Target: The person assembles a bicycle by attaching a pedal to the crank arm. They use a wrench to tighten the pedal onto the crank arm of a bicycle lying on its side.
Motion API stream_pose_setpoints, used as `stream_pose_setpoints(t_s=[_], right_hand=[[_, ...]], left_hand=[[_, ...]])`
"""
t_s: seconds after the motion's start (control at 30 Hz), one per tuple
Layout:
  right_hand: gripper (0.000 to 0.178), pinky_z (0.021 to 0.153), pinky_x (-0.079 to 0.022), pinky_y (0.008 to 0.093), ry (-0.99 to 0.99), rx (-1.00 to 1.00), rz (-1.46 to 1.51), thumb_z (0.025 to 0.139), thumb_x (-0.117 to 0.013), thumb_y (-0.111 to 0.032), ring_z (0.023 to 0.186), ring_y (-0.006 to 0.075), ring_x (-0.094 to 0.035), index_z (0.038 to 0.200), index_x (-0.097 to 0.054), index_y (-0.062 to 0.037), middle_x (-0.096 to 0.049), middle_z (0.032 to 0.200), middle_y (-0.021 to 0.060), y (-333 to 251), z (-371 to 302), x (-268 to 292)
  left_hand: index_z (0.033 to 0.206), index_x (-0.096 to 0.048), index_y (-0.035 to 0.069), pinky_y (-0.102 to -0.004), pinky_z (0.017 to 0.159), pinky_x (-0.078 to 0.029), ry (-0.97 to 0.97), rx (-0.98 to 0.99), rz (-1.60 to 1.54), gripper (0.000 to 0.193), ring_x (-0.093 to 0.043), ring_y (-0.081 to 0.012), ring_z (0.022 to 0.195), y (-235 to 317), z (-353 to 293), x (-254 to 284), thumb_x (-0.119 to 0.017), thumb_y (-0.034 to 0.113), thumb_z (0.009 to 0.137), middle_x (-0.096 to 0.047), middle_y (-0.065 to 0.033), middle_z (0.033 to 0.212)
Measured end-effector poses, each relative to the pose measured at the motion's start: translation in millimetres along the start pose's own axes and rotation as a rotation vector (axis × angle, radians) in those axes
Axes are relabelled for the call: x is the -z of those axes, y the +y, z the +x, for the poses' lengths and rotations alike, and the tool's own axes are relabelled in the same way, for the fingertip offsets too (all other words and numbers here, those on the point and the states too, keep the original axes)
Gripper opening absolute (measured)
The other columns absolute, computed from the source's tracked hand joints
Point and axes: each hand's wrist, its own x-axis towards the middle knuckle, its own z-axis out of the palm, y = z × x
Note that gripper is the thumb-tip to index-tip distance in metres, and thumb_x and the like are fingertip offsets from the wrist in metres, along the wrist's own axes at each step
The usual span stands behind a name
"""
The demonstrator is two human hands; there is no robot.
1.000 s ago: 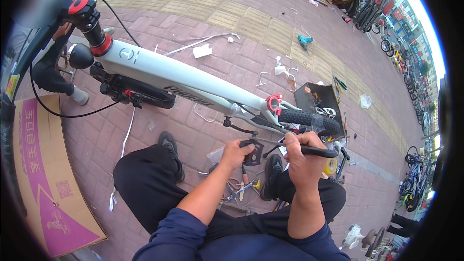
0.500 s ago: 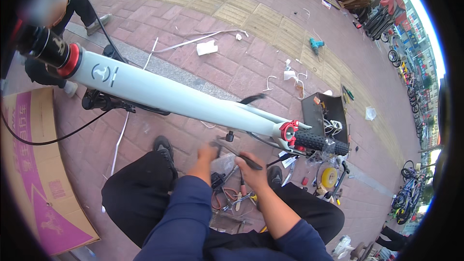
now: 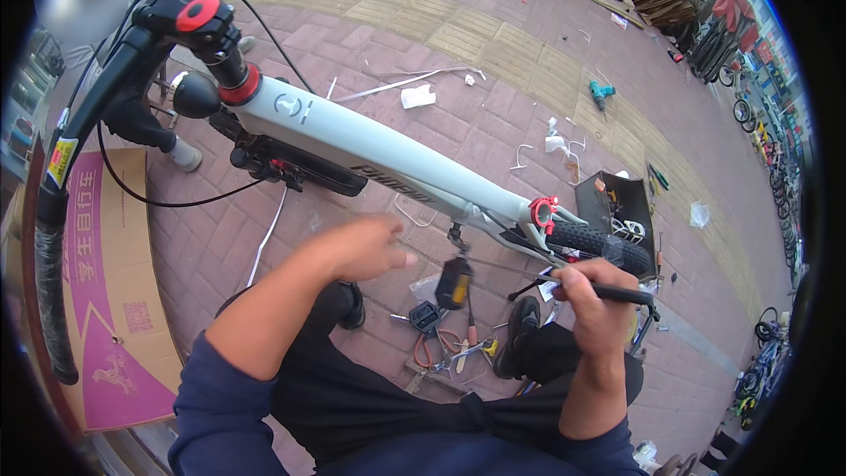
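A pale grey-blue bicycle frame (image 3: 352,145) runs slantwise across the view. Below its crank area hangs a black pedal with a yellow reflector (image 3: 455,283). My right hand (image 3: 599,307) is closed round the black handle of a long, thin wrench (image 3: 619,294). The wrench's metal shaft points left, toward the top of the pedal. My left hand (image 3: 357,249) is in the air left of the pedal, under the frame tube. Its thumb and fingers are apart, with nothing seen in them. A second black pedal (image 3: 425,316) lies on the paving below.
Red-handled pliers (image 3: 438,347) and other tools lie between my feet. Beyond the rear tyre (image 3: 599,242) stands a metal toolbox (image 3: 608,203). A teal drill (image 3: 602,92) lies farther off. The handlebar (image 3: 119,79) and a cardboard sheet (image 3: 132,300) are left, near another person (image 3: 132,106).
The view has shifted, bringing the handlebar in. My left hand has come away from the pedal area to the left. My right hand has moved right with the wrench.
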Motion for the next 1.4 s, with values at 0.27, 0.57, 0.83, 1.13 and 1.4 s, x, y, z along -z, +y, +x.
stream_pose_setpoints(t_s=[0.27,0.57,0.83,1.13,1.4], right_hand=[[0.015,0.058,-0.046,0.0304,0.071,0.012,-0.308,0.085,-0.073,-0.01,0.06,0.0122,-0.059,0.076,-0.07,0.0005,-0.065,0.065,0.0073,48,-1,-10],[0.028,0.07,-0.055,0.0285,0.008,-0.386,0.486,0.093,-0.072,-0.026,0.076,0.0152,-0.07,0.095,-0.075,0.0021,-0.074,0.083,0.0087,194,12,-200],[0.025,0.067,-0.061,0.0305,0.002,-0.133,0.091,0.093,-0.066,-0.017,0.067,0.0182,-0.072,0.087,-0.074,0.0058,-0.075,0.08,0.0127,-2,10,6],[0.02,0.063,-0.055,0.027,0.052,-0.082,-0.015,0.09,-0.068,-0.013,0.066,0.016,-0.072,0.083,-0.074,0.0051,-0.073,0.073,0.0103,-9,-3,0],[0.014,0.059,-0.047,0.0296,0.027,-0.008,-0.386,0.087,-0.073,-0.011,0.061,0.0112,-0.059,0.078,-0.072,0.0009,-0.068,0.066,0.0051,45,7,-13]], left_hand=[[0.136,-0.055,0.002,-0.0495,0.104,-0.043,0.609,-0.072,-1.072,0.068,-0.058,-0.0297,0.121,0,-28,21,-0.079,0.042,0.086,-0.06,-0.0129,0.132],[0.127,-0.059,0.009,-0.0523,0.102,-0.032,0.838,-0.256,-1.085,0.059,-0.047,-0.0251,0.128,24,6,27,-0.082,0.04,0.082,-0.056,-0.008,0.133],[0.119,-0.063,0.011,-0.0453,0.095,-0.036,0.89,-0.272,-1.113,0.05,-0.053,-0.0206,0.115,25,11,35,-0.082,0.036,0.08,-0.061,-0.0046,0.119],[0.118,-0.063,0.01,-0.0442,0.093,-0.039,0.912,-0.268,-1.131,0.049,-0.055,-0.0201,0.113,29,16,32,-0.084,0.03,0.078,-0.061,-0.0045,0.117],[0.116,-0.062,0.008,-0.035,0.086,-0.044,0.959,-0.26,-1.135,0.045,-0.058,-0.017,0.104,23,11,32,-0.082,0.022,0.079,-0.061,-0.0034,0.11]])
